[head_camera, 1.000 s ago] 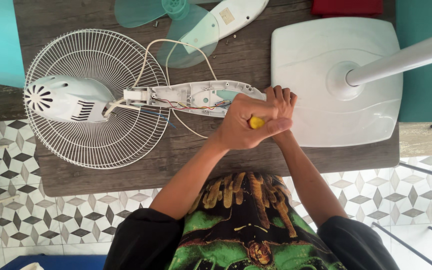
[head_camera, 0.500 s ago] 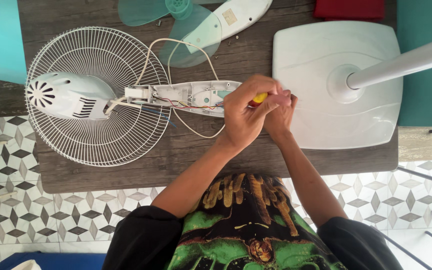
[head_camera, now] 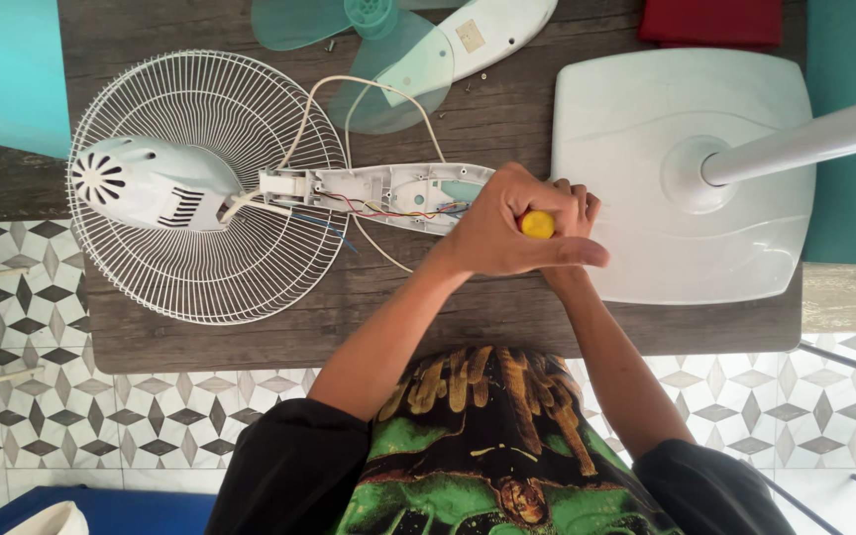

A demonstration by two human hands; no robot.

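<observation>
My left hand [head_camera: 502,230] is wrapped round a screwdriver whose yellow handle end [head_camera: 537,224] shows between its fingers. My right hand [head_camera: 574,203] lies mostly hidden under it, fingers touching the same spot. Both sit at the right end of an opened white fan neck housing [head_camera: 378,190], where coloured wires lie bare. The housing joins the white motor casing [head_camera: 146,183], which rests on a round wire fan grille [head_camera: 215,282]. The screwdriver's tip is hidden.
On the dark wooden table [head_camera: 448,322] stand the square white fan base [head_camera: 646,149] with its pole [head_camera: 809,139], a translucent green fan blade [head_camera: 388,74], a white cover piece [head_camera: 492,30] and a red cloth [head_camera: 710,20]. Small screws lie near the blade. Patterned floor tiles surround the table.
My hands shifted a little left and then back to the right at the housing's end, and the yellow handle turned in my grip. The fan parts stayed put.
</observation>
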